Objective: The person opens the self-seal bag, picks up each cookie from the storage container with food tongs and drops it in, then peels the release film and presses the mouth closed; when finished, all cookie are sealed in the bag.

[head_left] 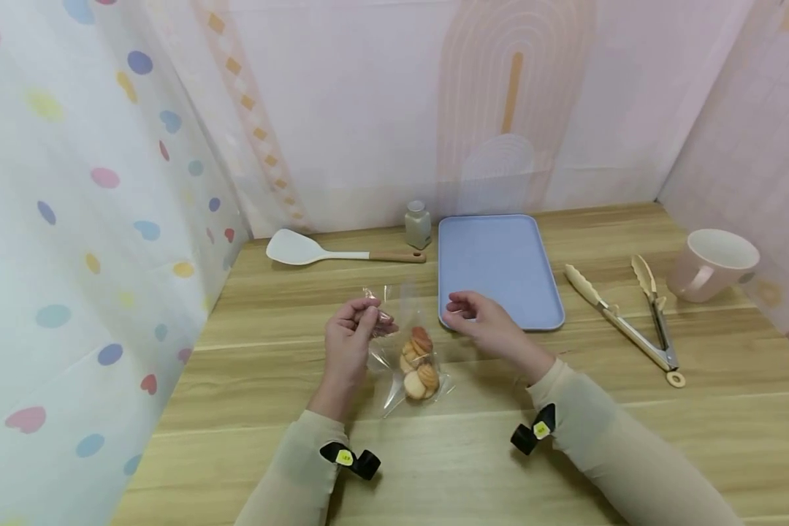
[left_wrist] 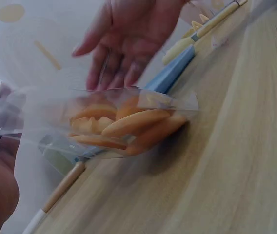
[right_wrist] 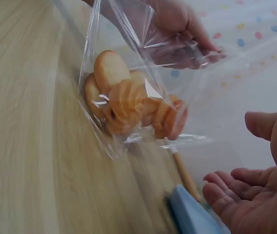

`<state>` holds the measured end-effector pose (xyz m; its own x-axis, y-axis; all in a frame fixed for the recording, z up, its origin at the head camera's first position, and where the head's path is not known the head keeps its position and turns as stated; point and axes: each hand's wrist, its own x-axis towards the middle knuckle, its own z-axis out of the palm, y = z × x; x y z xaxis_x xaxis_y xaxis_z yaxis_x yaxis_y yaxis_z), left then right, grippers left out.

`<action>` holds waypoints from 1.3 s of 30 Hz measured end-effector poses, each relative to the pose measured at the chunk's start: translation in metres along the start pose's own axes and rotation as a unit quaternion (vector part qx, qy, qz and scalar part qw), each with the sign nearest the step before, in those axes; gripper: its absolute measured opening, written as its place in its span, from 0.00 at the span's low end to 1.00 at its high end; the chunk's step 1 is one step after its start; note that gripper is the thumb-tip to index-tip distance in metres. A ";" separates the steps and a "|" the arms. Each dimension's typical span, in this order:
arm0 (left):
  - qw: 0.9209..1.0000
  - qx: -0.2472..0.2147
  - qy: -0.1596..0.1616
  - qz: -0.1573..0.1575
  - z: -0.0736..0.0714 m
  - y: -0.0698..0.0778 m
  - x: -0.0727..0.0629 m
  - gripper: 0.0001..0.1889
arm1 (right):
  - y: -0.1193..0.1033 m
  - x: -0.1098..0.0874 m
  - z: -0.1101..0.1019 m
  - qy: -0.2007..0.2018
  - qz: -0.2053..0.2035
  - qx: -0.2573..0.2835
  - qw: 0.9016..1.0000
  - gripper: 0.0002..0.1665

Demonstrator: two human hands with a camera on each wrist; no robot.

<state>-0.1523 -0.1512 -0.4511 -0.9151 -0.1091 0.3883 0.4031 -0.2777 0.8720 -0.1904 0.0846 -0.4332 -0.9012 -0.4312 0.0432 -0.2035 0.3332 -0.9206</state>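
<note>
A clear plastic bag (head_left: pixel 394 391) of cookies (head_left: pixel 421 365) is over the wooden table, in the middle of the head view. Thumb and fingers of my left hand (head_left: pixel 345 343) pinch the upper left part of the plastic. Several golden cookies, some ridged and some smooth, gather in the lower end, as the right wrist view shows of the cookies (right_wrist: pixel 126 105). My right hand (head_left: pixel 493 329) is to the right of the bag, apart from it, over the near left corner of a blue tray (head_left: pixel 500 270). Its fingers are relaxed and hold nothing (right_wrist: pixel 255 195).
At the back lie a white spatula (head_left: pixel 296 248) with a wooden handle and a small greenish jar (head_left: pixel 418 225). Spread tongs (head_left: pixel 638 347) lie right of the tray, with a pink mug (head_left: pixel 706 270) beyond them. Curtains rise at the back and left.
</note>
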 end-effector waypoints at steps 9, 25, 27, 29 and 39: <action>0.988 -0.122 -0.080 -0.051 0.002 0.004 -0.003 0.11 | 0.014 0.019 0.023 -0.138 0.102 0.268 0.948 0.33; 0.976 -0.152 0.113 -0.110 -0.018 -0.008 0.007 0.05 | -0.001 0.021 0.018 -0.045 0.019 0.265 0.963 0.04; 0.976 -0.145 0.117 -0.111 -0.018 -0.008 0.007 0.05 | -0.003 0.020 0.019 -0.043 0.005 0.245 0.969 0.04; 0.977 -0.146 0.110 -0.109 -0.018 -0.007 0.007 0.04 | -0.004 0.020 0.020 -0.047 -0.007 0.233 0.971 0.03; 0.952 -0.281 0.002 -0.120 -0.016 0.000 0.003 0.08 | -0.003 0.019 0.018 -0.108 -0.024 0.301 0.947 0.02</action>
<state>-0.1549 -0.1666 -0.4547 -0.9802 0.0189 0.1971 0.1136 -0.7618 0.6378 -0.1996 0.0606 -0.4363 -0.7839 -0.6171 0.0691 0.0718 -0.2005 -0.9771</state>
